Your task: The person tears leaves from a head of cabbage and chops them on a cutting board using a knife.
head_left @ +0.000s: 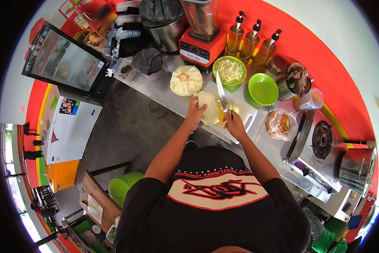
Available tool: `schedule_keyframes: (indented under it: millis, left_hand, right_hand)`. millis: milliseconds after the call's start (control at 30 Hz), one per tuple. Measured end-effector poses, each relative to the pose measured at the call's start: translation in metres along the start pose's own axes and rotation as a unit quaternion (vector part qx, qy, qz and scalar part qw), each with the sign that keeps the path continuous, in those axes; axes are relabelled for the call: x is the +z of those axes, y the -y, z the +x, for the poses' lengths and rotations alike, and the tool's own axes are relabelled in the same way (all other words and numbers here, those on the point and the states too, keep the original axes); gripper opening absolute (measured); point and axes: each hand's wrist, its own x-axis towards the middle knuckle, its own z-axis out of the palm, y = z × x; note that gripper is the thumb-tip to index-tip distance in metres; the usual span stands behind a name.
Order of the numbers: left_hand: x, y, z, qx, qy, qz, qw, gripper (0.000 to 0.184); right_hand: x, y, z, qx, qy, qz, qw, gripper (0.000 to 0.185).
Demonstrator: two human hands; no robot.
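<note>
At the left part of a white plastic cutting board (246, 111), a pale, rounded cabbage piece (209, 109) is held by a person's left hand (193, 112), fingers parted against its side, as the right hand (235, 125), fingers curled, grips a long silver-bladed knife (221, 93); beyond the board stands a round green bowl (233, 87) of shredded cabbage (229, 70)
</note>
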Motion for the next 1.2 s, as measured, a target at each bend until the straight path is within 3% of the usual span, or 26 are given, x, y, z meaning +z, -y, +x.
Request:
schedule_keyframes:
  millis: [33,167,233,367,433,533,767,967,1033,1067,1133,1200]
  left_hand:
    - [-0.005,0.026,0.001,0.026,-0.014,0.05,0.998,0.056]
    - [0.002,0.047,-0.024,-0.019,-0.104,0.185,0.977,0.059]
    - [0.004,0.042,-0.035,-0.01,-0.176,0.405,0.897,0.059]
    - [0.007,0.032,-0.04,-0.086,-0.196,0.434,0.875,0.059]
    - [0.008,0.038,-0.04,-0.074,-0.2,0.38,0.9,0.056]
    - [0.008,0.044,-0.038,-0.089,-0.181,0.434,0.878,0.051]
    - [0.031,0.031,-0.055,-0.154,-0.182,0.416,0.877,0.048]
    - [0.034,0.04,-0.054,-0.161,-0.218,0.507,0.818,0.051]
    - [0.045,0.033,-0.062,-0.053,-0.27,0.536,0.798,0.059]
    - [0.049,0.027,-0.064,-0.053,-0.268,0.536,0.799,0.059]
    - [0.054,0.019,-0.068,0.049,-0.296,0.635,0.712,0.068]
    - [0.049,0.019,-0.065,0.074,-0.265,0.66,0.698,0.068]
  right_hand:
    - [-0.003,-0.004,-0.004,-0.005,0.0,-0.02,1.0,0.028]
    - [-0.016,-0.024,-0.021,-0.008,0.004,-0.056,0.998,0.027]
    - [-0.023,-0.02,-0.032,0.03,0.029,-0.088,0.995,0.026]
    - [-0.031,-0.016,-0.046,0.068,0.061,-0.14,0.986,0.028]
    - [-0.03,-0.031,-0.047,-0.063,0.03,-0.334,0.94,0.035]
    - [-0.027,-0.03,-0.056,-0.074,0.019,-0.4,0.913,0.04]
    - [-0.018,-0.025,-0.072,-0.04,0.056,-0.487,0.871,0.042]
    - [-0.021,-0.039,-0.084,-0.047,0.067,-0.544,0.835,0.039]
    - [-0.022,-0.04,-0.088,-0.04,0.064,-0.54,0.838,0.038]
    - [-0.022,-0.041,-0.088,-0.039,0.063,-0.541,0.838,0.038]
    - [-0.022,-0.042,-0.089,-0.062,0.045,-0.555,0.828,0.037]
    - [-0.02,-0.042,-0.09,-0.055,0.048,-0.554,0.829,0.037]
